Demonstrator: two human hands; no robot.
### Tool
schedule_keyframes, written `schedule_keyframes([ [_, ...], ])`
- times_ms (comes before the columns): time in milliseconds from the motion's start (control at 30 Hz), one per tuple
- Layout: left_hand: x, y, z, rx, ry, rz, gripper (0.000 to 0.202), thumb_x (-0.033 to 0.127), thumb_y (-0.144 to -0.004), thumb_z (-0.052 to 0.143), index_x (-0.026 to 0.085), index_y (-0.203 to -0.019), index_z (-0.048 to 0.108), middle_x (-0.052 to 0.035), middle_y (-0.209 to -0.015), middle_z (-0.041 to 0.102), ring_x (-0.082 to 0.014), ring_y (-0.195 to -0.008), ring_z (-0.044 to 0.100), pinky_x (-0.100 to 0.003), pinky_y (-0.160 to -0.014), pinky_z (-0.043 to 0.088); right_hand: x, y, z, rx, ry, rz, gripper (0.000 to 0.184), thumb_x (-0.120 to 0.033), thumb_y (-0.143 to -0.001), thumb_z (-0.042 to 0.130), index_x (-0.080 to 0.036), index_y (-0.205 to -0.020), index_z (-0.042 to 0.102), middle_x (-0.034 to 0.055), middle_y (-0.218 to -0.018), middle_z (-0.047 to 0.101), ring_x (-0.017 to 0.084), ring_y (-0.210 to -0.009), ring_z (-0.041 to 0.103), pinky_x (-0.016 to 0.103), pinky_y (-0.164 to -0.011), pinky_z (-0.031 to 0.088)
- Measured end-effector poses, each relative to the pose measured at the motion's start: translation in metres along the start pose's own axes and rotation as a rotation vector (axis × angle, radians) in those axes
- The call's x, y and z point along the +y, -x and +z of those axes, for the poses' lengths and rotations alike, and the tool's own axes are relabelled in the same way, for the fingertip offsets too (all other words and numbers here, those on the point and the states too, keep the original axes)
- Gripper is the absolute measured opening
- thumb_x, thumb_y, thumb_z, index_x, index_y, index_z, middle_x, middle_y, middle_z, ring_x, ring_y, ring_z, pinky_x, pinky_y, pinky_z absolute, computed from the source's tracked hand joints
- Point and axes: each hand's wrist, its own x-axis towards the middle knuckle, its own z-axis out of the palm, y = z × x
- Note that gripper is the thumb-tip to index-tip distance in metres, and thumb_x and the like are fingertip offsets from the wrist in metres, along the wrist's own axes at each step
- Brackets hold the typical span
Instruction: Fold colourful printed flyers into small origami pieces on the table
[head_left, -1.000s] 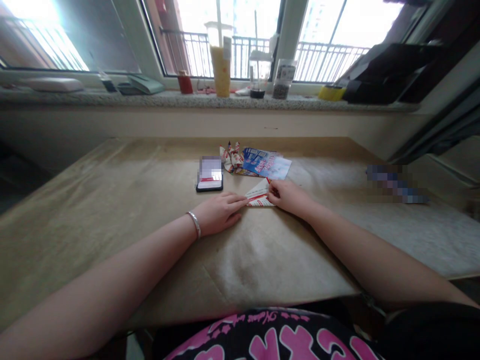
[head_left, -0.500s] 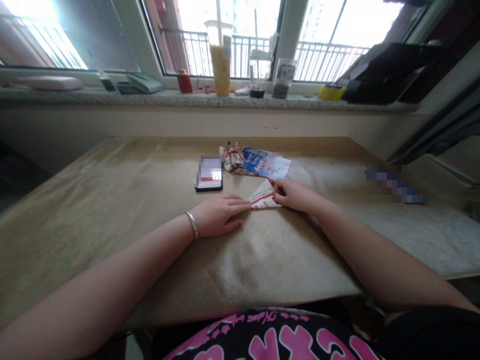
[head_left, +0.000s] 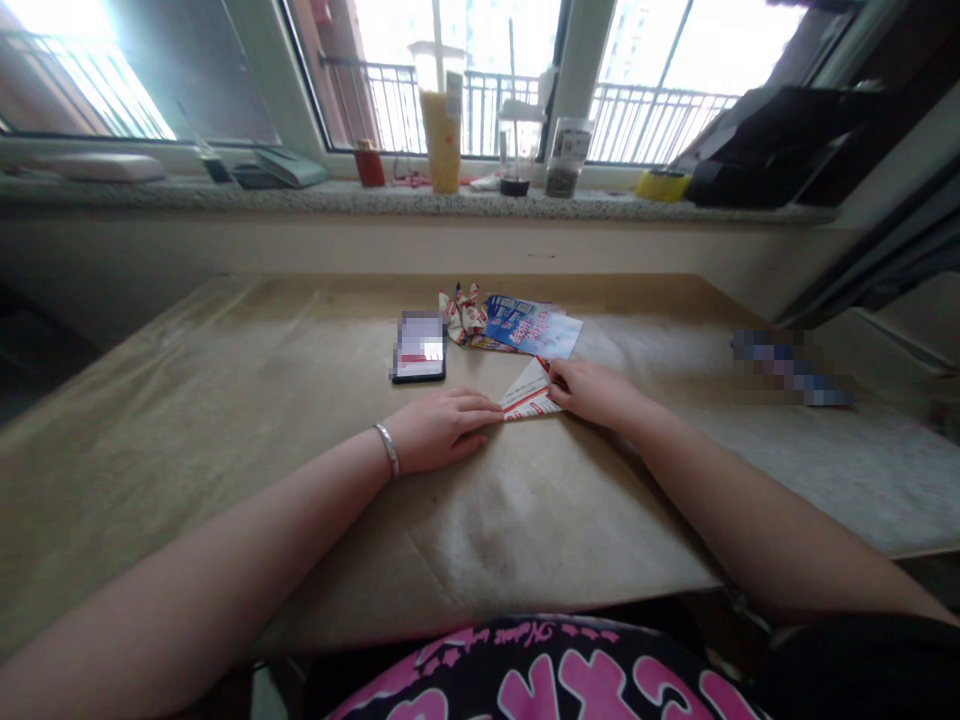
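Note:
A folded sheet of printed paper (head_left: 531,392), white with red print, lies on the table between my hands in a pointed shape. My left hand (head_left: 448,430) rests flat, its fingers stretched out and their tips touching the paper's left corner. On the paper's right side, my right hand (head_left: 586,388) has its fingers curled and pressed together on the edge; its palm side is hidden. Just beyond the paper lie blue printed leaflets (head_left: 532,325), and beside them folded paper pieces (head_left: 465,315) of similar red-and-white print.
A phone (head_left: 418,347) lies beyond my left hand. At the far right of the brown-covered table (head_left: 315,360) is a blurred-out flat item (head_left: 795,368). The windowsill behind holds a tall drink cup (head_left: 441,140), jars, yellow tape (head_left: 664,186) and a black bag (head_left: 757,150).
Very little differs. My left hand has shifted slightly to the right along the paper's left corner, and my right hand keeps its hold.

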Motion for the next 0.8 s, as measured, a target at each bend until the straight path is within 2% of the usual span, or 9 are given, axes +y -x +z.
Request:
schedule_keyframes([
  [333,0.001,0.000,0.001,0.030,-0.067,0.025,0.035,0.021,-0.089,0.047,0.017,-0.122,0.059,-0.0100,-0.120,0.063,-0.0214,-0.108,0.058,-0.038,-0.094,0.050,0.004,-0.005,0.001,-0.035,-0.150,0.040,0.006,-0.024,-0.079,0.053,-0.019,-0.079,0.056,0.0047,-0.079,0.066,0.016,-0.067,0.056,0.024,-0.055,0.033],
  [500,0.000,0.000,0.001,0.038,-0.038,0.034,0.037,0.020,-0.089,0.048,0.018,-0.125,0.057,-0.0099,-0.122,0.062,-0.0215,-0.111,0.057,-0.038,-0.095,0.050,-0.001,0.000,-0.002,0.027,-0.053,0.092,0.012,-0.029,-0.079,0.053,-0.020,-0.084,0.060,0.0063,-0.085,0.067,0.019,-0.071,0.056,0.027,-0.056,0.033],
  [567,-0.001,0.000,0.000,0.032,-0.023,0.033,0.037,0.021,-0.089,0.048,0.018,-0.125,0.057,-0.0102,-0.123,0.062,-0.0220,-0.112,0.056,-0.039,-0.096,0.049,-0.005,0.003,-0.004,0.133,0.024,0.042,0.019,-0.030,-0.081,0.052,-0.019,-0.093,0.062,0.0091,-0.095,0.066,0.022,-0.080,0.057,0.029,-0.061,0.036],
  [633,-0.001,0.000,0.000,0.033,-0.018,0.025,0.037,0.022,-0.089,0.048,0.017,-0.125,0.058,-0.0104,-0.123,0.061,-0.0223,-0.112,0.056,-0.040,-0.096,0.049,-0.011,0.006,-0.005,0.245,0.077,-0.074,0.025,-0.029,-0.085,0.048,-0.018,-0.103,0.062,0.0115,-0.104,0.064,0.024,-0.091,0.056,0.032,-0.072,0.038],
  [700,-0.002,0.000,0.001,0.044,-0.010,0.021,0.037,0.022,-0.089,0.048,0.018,-0.125,0.057,-0.0099,-0.122,0.062,-0.0216,-0.111,0.057,-0.039,-0.096,0.049,-0.019,0.009,-0.004,0.260,0.087,-0.191,0.025,-0.029,-0.087,0.046,-0.018,-0.099,0.065,0.0107,-0.103,0.065,0.025,-0.095,0.054,0.034,-0.082,0.036],
  [800,-0.002,0.001,0.002,0.054,-0.008,0.024,0.039,0.022,-0.089,0.049,0.020,-0.127,0.056,-0.0092,-0.121,0.063,-0.0206,-0.111,0.057,-0.038,-0.096,0.049,-0.032,0.010,0.000,0.204,0.078,-0.306,0.028,-0.035,-0.091,0.043,-0.019,-0.089,0.066,0.0086,-0.093,0.067,0.024,-0.093,0.053,0.035,-0.086,0.034],
])
